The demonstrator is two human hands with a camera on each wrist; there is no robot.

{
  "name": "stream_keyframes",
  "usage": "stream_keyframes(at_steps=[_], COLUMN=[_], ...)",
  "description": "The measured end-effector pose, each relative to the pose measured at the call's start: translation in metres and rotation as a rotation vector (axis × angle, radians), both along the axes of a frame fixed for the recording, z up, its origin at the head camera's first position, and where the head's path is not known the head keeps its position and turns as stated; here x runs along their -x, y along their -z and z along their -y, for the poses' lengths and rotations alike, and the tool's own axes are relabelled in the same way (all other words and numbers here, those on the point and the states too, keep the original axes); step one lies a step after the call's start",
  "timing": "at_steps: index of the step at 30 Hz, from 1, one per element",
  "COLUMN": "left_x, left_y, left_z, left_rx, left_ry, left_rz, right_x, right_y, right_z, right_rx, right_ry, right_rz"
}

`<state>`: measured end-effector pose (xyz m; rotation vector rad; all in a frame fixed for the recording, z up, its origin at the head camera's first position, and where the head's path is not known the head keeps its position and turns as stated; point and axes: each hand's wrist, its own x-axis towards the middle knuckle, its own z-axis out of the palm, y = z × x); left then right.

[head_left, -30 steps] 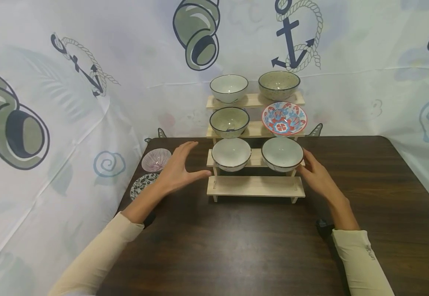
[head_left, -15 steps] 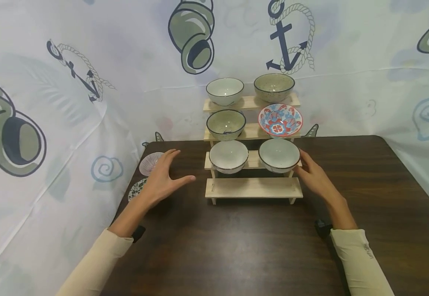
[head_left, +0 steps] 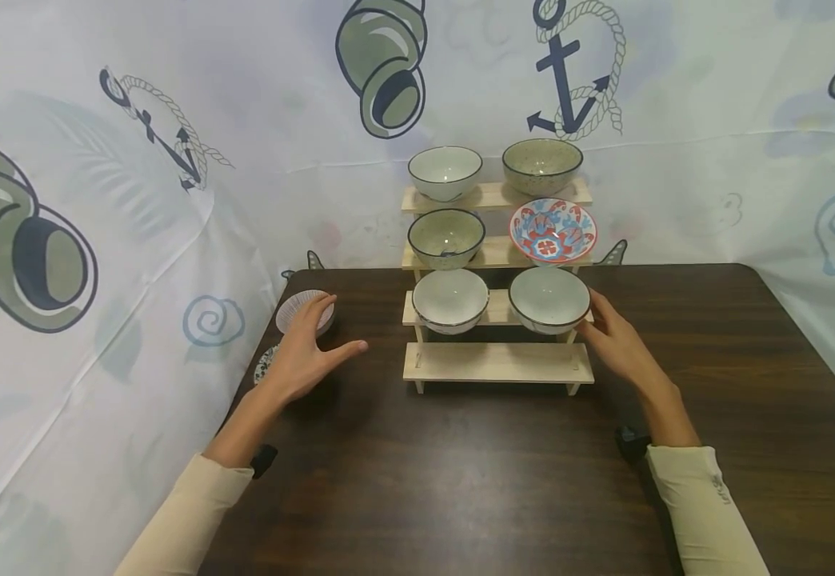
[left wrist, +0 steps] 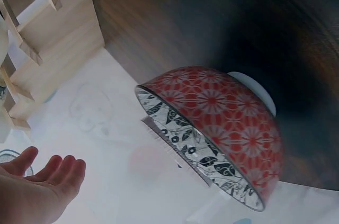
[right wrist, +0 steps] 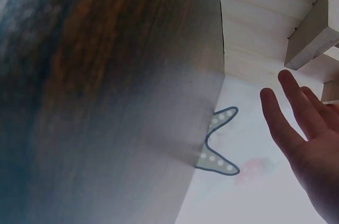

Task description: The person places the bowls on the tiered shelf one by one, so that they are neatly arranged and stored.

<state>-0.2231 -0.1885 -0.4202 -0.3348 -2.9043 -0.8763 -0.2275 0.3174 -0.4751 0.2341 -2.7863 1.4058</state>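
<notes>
In the head view my left hand (head_left: 293, 358) hovers over the table's left side, thumb and fingers spread, with nothing between them. It partly covers a pale ribbed bowl (head_left: 289, 310) and a black-and-white leaf-patterned bowl (head_left: 264, 364). The left wrist view shows the patterned bowl's red flowered outside (left wrist: 217, 97), apart from the fingers. My right hand (head_left: 615, 340) is at the right rim of a white dark-edged bowl (head_left: 549, 298) on a wooden stepped stand (head_left: 497, 364); its fingers look extended in the right wrist view. Whether they touch the bowl is hard to tell.
Beside that bowl stands another white bowl (head_left: 450, 299). Higher steps carry a green bowl (head_left: 446, 238), a red-and-blue bowl (head_left: 553, 230), a pale bowl (head_left: 445, 172) and a speckled bowl (head_left: 542, 166). A printed cloth (head_left: 713, 160) hangs behind the dark table (head_left: 446, 480).
My left hand has moved left, away from the stand and over the bowls at the table's left edge. My right hand has stayed beside the white bowl.
</notes>
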Motion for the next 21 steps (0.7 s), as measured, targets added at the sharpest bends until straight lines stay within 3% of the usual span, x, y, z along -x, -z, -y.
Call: stream_keyframes(at_steps=[21], left_x=[-0.008], left_y=[0.015], left_z=[0.023], left_rx=[0.046], left_ry=[-0.058], left_rz=[-0.064], right_x=[-0.001], right_y=[0.001], right_z=[-0.003], right_rx=[0.001], right_ry=[-0.016], right_rz=[-0.017])
